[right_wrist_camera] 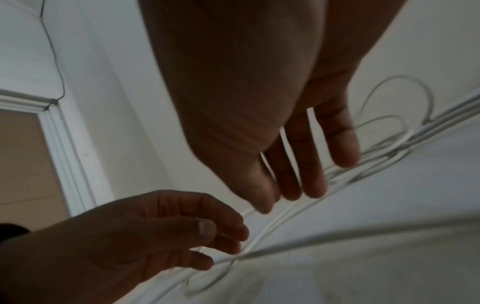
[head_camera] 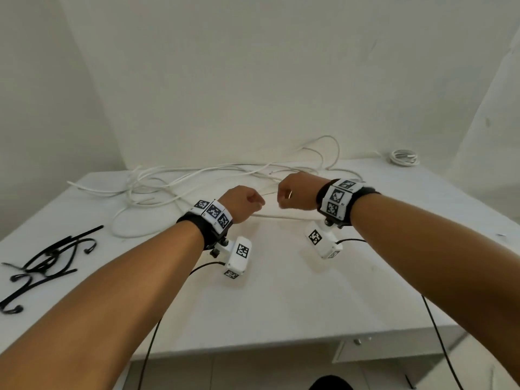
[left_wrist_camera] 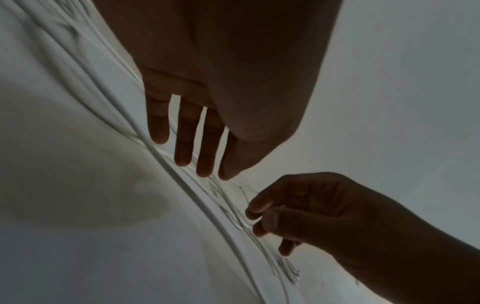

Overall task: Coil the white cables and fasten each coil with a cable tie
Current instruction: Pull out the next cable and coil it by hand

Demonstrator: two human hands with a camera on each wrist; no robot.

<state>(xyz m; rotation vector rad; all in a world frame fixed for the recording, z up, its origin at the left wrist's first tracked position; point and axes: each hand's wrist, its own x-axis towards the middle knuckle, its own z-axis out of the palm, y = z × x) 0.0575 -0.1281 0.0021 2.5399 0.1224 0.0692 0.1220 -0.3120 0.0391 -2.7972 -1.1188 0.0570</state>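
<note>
A tangle of loose white cables (head_camera: 174, 184) sprawls across the back of the white table (head_camera: 281, 305). One strand (head_camera: 281, 216) runs just below both hands. My left hand (head_camera: 244, 202) hovers over the cables (left_wrist_camera: 182, 185), its fingers (left_wrist_camera: 184, 148) straight and apart, gripping nothing. My right hand (head_camera: 295, 192) hangs close beside it, fingers (right_wrist_camera: 314, 174) extended just above the cables (right_wrist_camera: 389, 148). In each wrist view the other hand (left_wrist_camera: 311, 211) (right_wrist_camera: 168, 236) looks loosely curled with nothing clearly in it. Black cable ties (head_camera: 47, 260) lie at the table's left.
A small finished white coil (head_camera: 403, 157) sits at the back right corner. The wall stands right behind the table. Black camera leads (head_camera: 439, 333) hang from my wrists past the front edge (head_camera: 253, 350). A drawer front (head_camera: 365, 350) shows below the edge.
</note>
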